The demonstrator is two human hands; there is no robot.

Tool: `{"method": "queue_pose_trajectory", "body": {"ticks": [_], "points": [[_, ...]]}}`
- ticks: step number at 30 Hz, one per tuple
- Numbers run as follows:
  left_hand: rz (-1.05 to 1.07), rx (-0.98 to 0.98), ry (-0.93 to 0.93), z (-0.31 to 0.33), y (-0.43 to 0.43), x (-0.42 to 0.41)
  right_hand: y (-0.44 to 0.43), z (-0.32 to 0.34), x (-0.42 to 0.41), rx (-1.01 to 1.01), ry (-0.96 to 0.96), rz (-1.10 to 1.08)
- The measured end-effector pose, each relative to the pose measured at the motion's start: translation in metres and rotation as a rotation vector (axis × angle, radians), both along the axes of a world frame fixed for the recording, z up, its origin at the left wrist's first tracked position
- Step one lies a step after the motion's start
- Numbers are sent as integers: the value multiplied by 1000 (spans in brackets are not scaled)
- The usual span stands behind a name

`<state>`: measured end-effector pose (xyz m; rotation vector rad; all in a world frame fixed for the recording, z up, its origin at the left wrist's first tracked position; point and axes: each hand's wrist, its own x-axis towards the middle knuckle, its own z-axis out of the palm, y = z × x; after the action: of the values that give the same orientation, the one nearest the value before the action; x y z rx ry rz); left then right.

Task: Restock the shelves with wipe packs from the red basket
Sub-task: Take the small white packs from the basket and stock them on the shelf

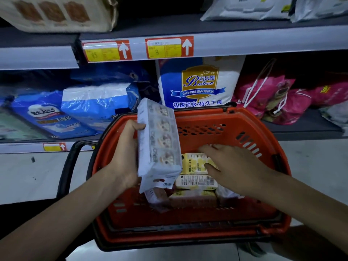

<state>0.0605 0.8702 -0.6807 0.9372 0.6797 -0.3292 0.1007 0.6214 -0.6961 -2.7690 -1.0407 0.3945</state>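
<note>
Over the red basket [243,127] below the shelves [226,44], left hand [126,157] gripping a white wipe pack [160,140] upright at the basket's left side, right hand [235,166] open, fingers spread, touching yellow wipe packs [194,162] lying inside the basket.

Two grey shelves run across the view. The upper shelf [244,29] carries a beige printed pack [56,14] at the left and white soft packs [250,8] at the right, with a dark gap between them. Its front rail holds two red and yellow price tags [169,48] with white arrows. The lower shelf [308,127] carries blue packs [75,110] lying tilted at the left, a tall blue and white bag [199,83] standing upright in the middle, and pink bags [273,98] with white cords at the right. Below is a pale floor [28,176], on which the red basket [244,129] appears to rest.
</note>
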Motion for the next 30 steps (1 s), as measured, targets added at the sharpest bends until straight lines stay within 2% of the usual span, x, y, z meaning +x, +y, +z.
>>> {"method": "queue_pose_trajectory", "body": {"ticks": [4,7,11,15,19,30], "points": [[-18,-10,22,-4,-5,-3,3,1,0,108,41,-79],[-28,-5,30,-4,-9,-6,8,1,-4,263,149,-166],[-38,-32,11,-6,-17,-5,19,16,-11,529,504,-342],[-109,54,-49,-8,-32,-5,29,22,-18,687,815,-453],[-141,141,-116,-12,-45,-8,37,21,-22,844,926,-519],[-111,127,-118,-1,-38,-7,17,12,-14,1134,1166,-847]]}}
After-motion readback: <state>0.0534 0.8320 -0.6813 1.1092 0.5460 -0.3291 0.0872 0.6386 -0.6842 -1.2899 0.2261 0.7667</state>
